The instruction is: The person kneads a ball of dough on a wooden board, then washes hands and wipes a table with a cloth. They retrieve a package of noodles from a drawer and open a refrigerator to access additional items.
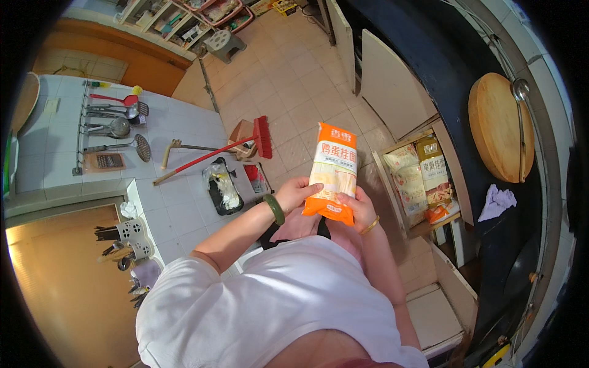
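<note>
An orange and white packet of dried noodles (pixel 335 172) is held upright in front of my body, its printed face towards me. My left hand (pixel 297 193) grips its lower edge on one side, below which a green bangle circles the wrist. On the opposite lower edge, my right hand (pixel 359 207) has its thumb over the packet's front; a gold-coloured bracelet is on that wrist. To the right, an open drawer (pixel 391 195) holds more packets, among them a brown-gold noodle packet (pixel 432 172) and several pale packets (pixel 408 181).
A dark countertop (pixel 469 138) on the right carries a round wooden board (pixel 494 129), a ladle and a crumpled cloth (pixel 497 202). Cabinet doors (pixel 391 83) hang open beside the drawer. A red broom (pixel 262 138), a dustpan and a bin (pixel 223 186) are at the left, below utensils hanging on tiles.
</note>
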The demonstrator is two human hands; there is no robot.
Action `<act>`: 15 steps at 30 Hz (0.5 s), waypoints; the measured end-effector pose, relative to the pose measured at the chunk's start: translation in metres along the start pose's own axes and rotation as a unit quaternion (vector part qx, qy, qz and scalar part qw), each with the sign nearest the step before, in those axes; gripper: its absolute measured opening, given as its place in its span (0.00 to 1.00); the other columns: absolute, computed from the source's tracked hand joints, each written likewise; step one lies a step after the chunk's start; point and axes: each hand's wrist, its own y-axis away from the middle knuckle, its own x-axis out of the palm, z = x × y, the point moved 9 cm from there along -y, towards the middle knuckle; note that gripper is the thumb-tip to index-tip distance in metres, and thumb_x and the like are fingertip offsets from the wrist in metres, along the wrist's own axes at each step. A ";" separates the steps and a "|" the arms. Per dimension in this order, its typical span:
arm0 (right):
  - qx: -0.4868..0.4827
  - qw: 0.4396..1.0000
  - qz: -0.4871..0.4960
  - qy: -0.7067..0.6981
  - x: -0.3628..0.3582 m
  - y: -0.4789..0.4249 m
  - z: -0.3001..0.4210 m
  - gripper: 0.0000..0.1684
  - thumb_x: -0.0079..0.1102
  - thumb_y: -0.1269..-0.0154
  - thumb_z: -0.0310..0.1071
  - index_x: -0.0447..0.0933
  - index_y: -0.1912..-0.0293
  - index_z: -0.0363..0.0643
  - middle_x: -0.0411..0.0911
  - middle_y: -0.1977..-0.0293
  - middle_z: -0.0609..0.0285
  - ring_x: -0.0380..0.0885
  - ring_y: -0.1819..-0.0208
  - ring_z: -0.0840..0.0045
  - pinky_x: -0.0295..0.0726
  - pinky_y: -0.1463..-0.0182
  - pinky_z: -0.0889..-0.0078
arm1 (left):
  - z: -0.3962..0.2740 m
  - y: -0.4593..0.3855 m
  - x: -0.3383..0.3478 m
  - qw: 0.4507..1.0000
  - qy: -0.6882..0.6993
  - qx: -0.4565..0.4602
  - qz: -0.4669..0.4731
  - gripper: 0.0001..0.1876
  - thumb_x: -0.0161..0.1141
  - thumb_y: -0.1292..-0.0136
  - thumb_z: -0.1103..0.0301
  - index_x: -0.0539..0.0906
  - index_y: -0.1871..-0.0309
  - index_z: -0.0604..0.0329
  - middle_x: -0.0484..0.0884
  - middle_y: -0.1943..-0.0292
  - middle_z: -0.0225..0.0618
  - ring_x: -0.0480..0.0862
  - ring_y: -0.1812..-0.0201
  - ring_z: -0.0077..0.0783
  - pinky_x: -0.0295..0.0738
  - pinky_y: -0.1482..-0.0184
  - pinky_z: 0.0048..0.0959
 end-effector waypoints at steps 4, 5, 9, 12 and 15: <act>-0.092 0.994 -0.019 0.056 0.004 0.002 0.016 0.30 0.66 0.42 0.20 0.67 0.41 0.34 0.77 0.49 0.56 0.79 0.49 0.72 0.80 0.44 0.67 | 0.019 0.014 0.026 0.966 0.180 -0.124 0.141 0.22 0.58 0.29 0.64 0.71 0.36 0.63 0.79 0.44 0.43 0.83 0.47 0.35 0.82 0.47 0.33; -0.119 0.989 -0.022 0.080 0.003 0.002 0.020 0.30 0.66 0.43 0.19 0.67 0.41 0.34 0.77 0.49 0.56 0.79 0.49 0.71 0.80 0.44 0.66 | 0.030 0.015 0.033 0.955 0.196 -0.143 0.171 0.23 0.59 0.30 0.65 0.70 0.36 0.62 0.78 0.43 0.42 0.83 0.47 0.35 0.82 0.47 0.33; -0.157 0.976 0.000 0.153 0.016 0.004 0.037 0.30 0.66 0.43 0.19 0.67 0.41 0.33 0.77 0.47 0.55 0.78 0.47 0.72 0.79 0.43 0.67 | 0.031 0.006 0.034 0.979 0.182 -0.057 0.079 0.24 0.61 0.33 0.70 0.70 0.34 0.57 0.77 0.41 0.41 0.82 0.44 0.35 0.83 0.47 0.32; -0.163 0.964 -0.016 0.210 0.014 -0.003 0.047 0.25 0.66 0.39 0.27 0.70 0.43 0.35 0.78 0.48 0.56 0.78 0.48 0.75 0.79 0.45 0.69 | 0.009 0.008 0.034 0.976 0.207 -0.009 0.069 0.25 0.62 0.36 0.74 0.71 0.35 0.59 0.78 0.42 0.41 0.81 0.43 0.35 0.82 0.45 0.33; -0.126 0.979 -0.014 0.160 0.004 -0.013 0.046 0.23 0.60 0.31 0.37 0.70 0.41 0.38 0.78 0.47 0.58 0.78 0.48 0.76 0.77 0.45 0.70 | -0.017 0.007 0.024 0.979 0.197 0.032 0.032 0.23 0.62 0.37 0.74 0.73 0.38 0.64 0.80 0.44 0.42 0.81 0.43 0.38 0.79 0.41 0.36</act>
